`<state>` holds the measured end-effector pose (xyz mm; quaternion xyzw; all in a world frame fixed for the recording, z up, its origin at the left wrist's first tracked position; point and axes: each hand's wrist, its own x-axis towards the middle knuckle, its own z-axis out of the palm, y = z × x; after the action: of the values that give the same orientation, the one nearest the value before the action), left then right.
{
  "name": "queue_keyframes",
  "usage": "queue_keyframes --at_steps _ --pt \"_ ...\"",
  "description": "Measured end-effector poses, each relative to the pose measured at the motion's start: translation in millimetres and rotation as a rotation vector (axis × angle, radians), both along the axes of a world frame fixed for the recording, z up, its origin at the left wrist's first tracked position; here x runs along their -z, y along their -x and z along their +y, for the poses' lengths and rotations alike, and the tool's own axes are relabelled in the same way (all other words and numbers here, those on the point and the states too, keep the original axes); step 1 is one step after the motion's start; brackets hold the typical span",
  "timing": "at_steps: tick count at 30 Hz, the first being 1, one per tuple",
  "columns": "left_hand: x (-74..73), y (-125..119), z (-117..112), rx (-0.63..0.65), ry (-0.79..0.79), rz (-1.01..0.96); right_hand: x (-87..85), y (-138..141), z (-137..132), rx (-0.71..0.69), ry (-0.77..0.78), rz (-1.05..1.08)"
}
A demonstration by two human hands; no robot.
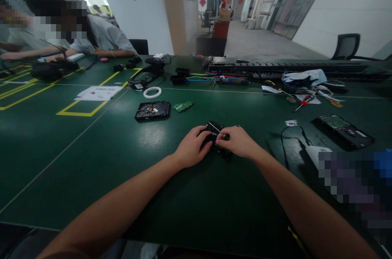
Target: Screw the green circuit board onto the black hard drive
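Observation:
In the middle of the green table (165,193) lies a black hard drive (226,153), partly hidden under both hands. My left hand (190,149) grips its left side with bent fingers. Closed around the dark handle of a small screwdriver (215,127) is my right hand (238,141); the thin metal shaft points up and left across the drive. Whether the tip touches a screw is too small to tell. Beyond my left hand sit a second hard drive (152,110) and a green circuit board (183,106).
A third hard drive (343,131) lies at right, beside a white device with a black cable (284,144). A red-handled screwdriver (304,103), a roll of white tape (152,92) and bundled wires (211,79) lie farther back. Another person (107,34) sits at the far left.

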<state>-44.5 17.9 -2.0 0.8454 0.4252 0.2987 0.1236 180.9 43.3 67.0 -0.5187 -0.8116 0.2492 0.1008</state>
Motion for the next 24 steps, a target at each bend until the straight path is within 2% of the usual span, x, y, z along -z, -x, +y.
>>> queue_keyframes --at_steps 11,24 --pt "-0.5 -0.2 0.2 0.001 -0.004 0.021 4.2 3.9 -1.8 0.064 0.026 -0.008" --pt "-0.9 -0.2 -0.2 0.000 -0.006 0.017 8.9 -1.0 1.6 0.022 0.026 0.046"
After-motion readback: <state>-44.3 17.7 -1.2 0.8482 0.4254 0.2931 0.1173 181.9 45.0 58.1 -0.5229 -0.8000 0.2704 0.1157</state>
